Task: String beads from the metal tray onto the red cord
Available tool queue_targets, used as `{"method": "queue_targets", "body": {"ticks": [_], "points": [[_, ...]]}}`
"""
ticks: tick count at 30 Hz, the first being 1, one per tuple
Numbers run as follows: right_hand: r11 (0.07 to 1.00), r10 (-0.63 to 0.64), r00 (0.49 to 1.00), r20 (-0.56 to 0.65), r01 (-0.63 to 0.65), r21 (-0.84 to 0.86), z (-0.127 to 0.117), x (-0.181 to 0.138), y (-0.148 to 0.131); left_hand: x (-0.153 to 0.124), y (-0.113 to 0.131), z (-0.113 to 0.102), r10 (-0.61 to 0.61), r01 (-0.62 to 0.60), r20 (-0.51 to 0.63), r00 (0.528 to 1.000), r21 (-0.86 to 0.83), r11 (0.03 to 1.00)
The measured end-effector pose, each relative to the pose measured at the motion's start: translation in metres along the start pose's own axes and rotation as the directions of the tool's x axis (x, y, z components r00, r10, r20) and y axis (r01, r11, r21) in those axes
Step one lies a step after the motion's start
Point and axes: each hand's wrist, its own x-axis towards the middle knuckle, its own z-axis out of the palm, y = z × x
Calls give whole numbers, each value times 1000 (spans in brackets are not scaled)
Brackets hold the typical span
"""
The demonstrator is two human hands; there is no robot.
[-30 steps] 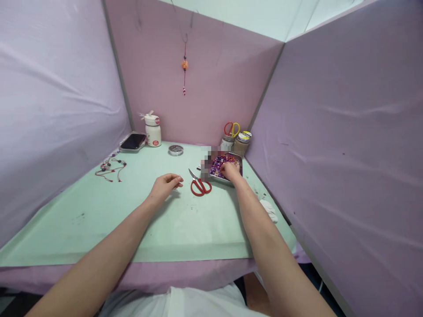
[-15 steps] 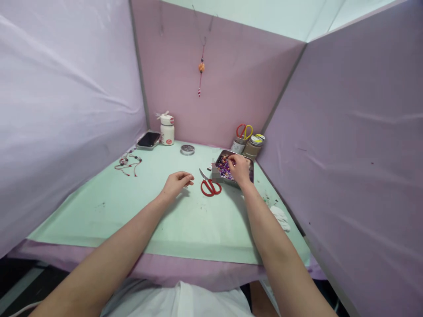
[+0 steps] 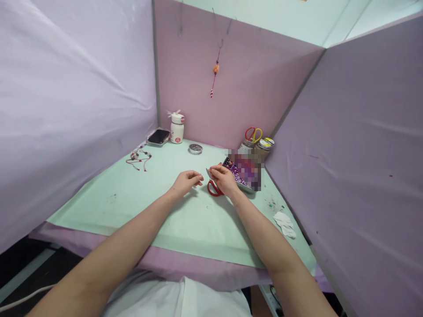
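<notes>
My left hand [image 3: 186,183] hovers over the middle of the table, thumb and fingertips pinched together. Something tiny shows below its fingers, too small to name. My right hand [image 3: 226,178] is closed in a pinch just right of it, the two hands a small gap apart; what sits between its fingertips cannot be made out. Partly hidden beneath the right hand lie red-handled scissors [image 3: 213,189]. Behind that hand stands a metal tray [image 3: 247,189] of purple and orange beads [image 3: 233,170], much of it blurred out.
A round clear case [image 3: 195,149], a white bottle [image 3: 177,132] and a phone [image 3: 158,137] stand at the back. Beaded cords [image 3: 139,159] lie left. A jar [image 3: 263,151] and upright scissors [image 3: 253,134] stand back right, near a white cloth [image 3: 284,224]. A beaded pendant [image 3: 216,69] hangs behind.
My right hand has left the bead tray and come left and nearer, over the scissors, close to my left hand. The left hand keeps its pinch. The whole view has shifted slightly.
</notes>
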Motion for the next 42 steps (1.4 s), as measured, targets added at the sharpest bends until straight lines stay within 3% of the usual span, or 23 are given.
{"method": "queue_targets", "body": {"ticks": [42], "points": [[999, -17, 999, 39, 19, -39, 1, 0, 2, -5, 6, 0, -48, 47, 7, 999, 75, 996]]}}
